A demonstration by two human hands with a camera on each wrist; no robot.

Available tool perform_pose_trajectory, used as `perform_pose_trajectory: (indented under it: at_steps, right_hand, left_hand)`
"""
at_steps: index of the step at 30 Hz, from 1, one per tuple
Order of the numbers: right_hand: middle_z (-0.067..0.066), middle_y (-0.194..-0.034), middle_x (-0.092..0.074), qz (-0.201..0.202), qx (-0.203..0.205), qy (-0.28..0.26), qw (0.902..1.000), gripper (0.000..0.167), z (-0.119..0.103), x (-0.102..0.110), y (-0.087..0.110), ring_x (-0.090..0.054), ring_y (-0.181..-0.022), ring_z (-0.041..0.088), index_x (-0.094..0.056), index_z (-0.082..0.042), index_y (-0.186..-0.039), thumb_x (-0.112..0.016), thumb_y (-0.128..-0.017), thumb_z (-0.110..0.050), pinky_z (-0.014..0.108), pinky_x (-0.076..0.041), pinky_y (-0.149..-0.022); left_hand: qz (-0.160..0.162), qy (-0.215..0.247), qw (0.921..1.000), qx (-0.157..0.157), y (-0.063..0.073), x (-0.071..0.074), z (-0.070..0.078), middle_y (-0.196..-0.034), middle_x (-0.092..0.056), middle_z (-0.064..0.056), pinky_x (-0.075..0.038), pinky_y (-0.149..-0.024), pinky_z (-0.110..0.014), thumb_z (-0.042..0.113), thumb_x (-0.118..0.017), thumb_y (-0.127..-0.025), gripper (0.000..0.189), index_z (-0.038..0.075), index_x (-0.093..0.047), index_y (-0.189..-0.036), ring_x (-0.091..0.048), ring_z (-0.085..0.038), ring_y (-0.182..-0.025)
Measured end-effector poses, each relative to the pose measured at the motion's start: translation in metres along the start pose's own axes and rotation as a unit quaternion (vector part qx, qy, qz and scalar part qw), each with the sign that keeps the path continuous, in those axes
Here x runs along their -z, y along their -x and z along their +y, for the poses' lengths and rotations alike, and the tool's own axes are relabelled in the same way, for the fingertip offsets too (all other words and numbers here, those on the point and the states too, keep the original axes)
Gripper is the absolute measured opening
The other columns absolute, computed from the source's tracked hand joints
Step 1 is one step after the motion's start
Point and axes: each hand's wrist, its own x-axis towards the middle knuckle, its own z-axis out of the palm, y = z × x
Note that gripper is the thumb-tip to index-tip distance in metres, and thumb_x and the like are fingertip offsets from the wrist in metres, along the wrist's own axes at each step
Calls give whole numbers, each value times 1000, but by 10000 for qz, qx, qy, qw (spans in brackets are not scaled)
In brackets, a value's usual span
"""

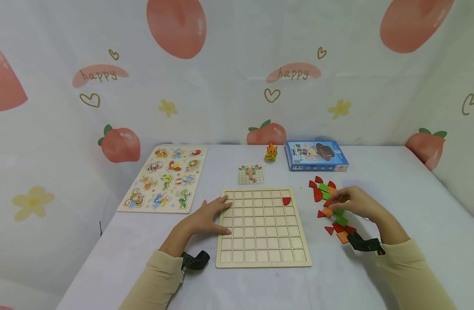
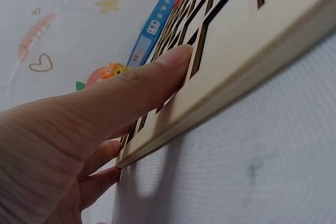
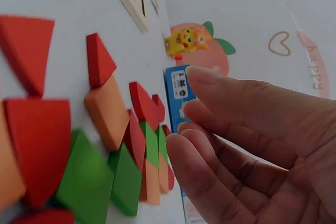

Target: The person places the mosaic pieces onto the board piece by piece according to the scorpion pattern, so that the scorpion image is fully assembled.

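Note:
A square wooden grid board (image 1: 262, 264) lies flat on the table, with one red rounded piece (image 1: 286, 201) in a cell near its upper right corner. My left hand (image 1: 206, 218) rests on the board's left edge, its fingers spread and the thumb (image 2: 170, 64) on the frame. To the right, my right hand (image 1: 355, 202) hovers over loose wooden pieces. Its fingers are loosely bent, and the right wrist view shows nothing between them. Beneath and beside it are red triangles (image 3: 100, 61), green pieces (image 3: 86, 174) and orange squares (image 3: 107, 111), some overlapping.
Beyond the board lies a small pattern card (image 1: 251, 175). Behind it are an orange and yellow toy figure (image 1: 271, 152) and a blue box (image 1: 317, 156). A wooden puzzle board with animal pictures (image 1: 161, 181) lies on the left. A printed cloth hangs behind the table.

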Motion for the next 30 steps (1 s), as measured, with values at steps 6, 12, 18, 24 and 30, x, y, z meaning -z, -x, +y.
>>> perform_pose_trajectory:
  at_steps: [6, 12, 18, 24, 30]
  right_hand:
    - [11, -95, -68, 50, -53, 65, 10000, 35, 8, 3, 10, -57, -84, 18, -66, 5, -105, -70, -83, -22, 27, -50, -69]
    - [10, -93, -67, 35, -35, 160, 9999, 38, 15, 8, 19, -56, -84, 18, -65, 5, -106, -70, -83, -25, 27, -49, -67]
    - [8, -92, -66, 36, -98, 293, 9995, 41, 20, 12, 28, -56, -84, 17, -66, 4, -107, -70, -83, -29, 28, -49, -70]
    - [10, -98, -67, 16, -154, 248, 9996, 40, 23, 13, 36, -57, -88, 19, -66, 4, -108, -69, -84, -29, 26, -50, -70]
    - [8, -94, -66, -104, -195, 117, 9997, 40, 28, 10, 45, -56, -83, 14, -65, 4, -107, -70, -82, -27, 21, -50, -66]
  left_hand:
    - [-21, 19, 10000, -10, 1, 1, 2, -156, -19, -7, 0, -115, -58, 41, -77, -73, 84, 13, -40, -142, -15, -28, -145]
    - [-26, 5, 10000, -30, 1, 2, 3, -156, -19, -7, 0, -115, -58, 41, -77, -73, 83, 12, -40, -142, -15, -29, -144]
    - [-13, 16, 10000, 8, 0, 0, 2, -156, -20, -7, 0, -115, -58, 41, -77, -73, 84, 13, -40, -142, -15, -28, -145]
    - [-9, 31, 10000, 44, 1, -1, 2, -156, -20, -7, 0, -115, -57, 41, -77, -72, 84, 13, -40, -142, -15, -28, -145]
    - [0, 8, 10000, 54, 2, 1, 3, -156, -20, -7, 0, -115, -57, 41, -77, -73, 84, 12, -41, -142, -15, -28, -145]
